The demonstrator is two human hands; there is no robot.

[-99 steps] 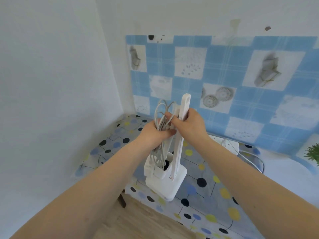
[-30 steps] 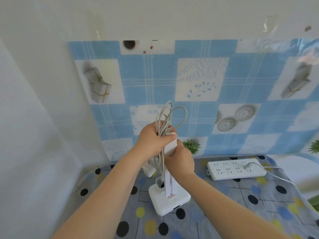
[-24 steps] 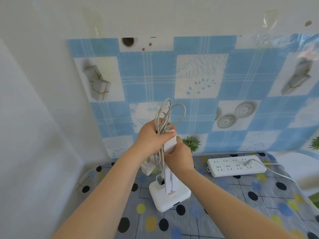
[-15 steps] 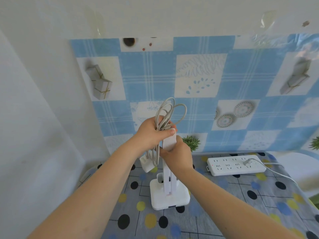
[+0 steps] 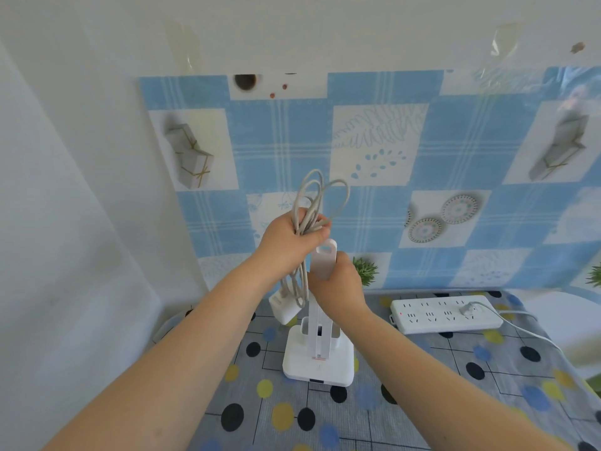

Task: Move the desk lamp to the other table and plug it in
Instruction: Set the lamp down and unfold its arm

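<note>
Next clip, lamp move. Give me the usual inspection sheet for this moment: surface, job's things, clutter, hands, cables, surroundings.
Surface: table under a grey cloth with black, yellow and blue dots.
Job's things: white desk lamp, folded upright, base on the cloth; power strip to its right, near the wall.
Clutter: nothing seen.
Hands: left hand closed around the bundled lamp cord; right hand gripping the lamp's upright arm.
Cables: cord looped above the left fist, adapter plug dangling below, not plugged in; one other plug sits in the strip, its lead running off right.
Surroundings: blue checked wall covering behind; plain white wall to the left.
</note>
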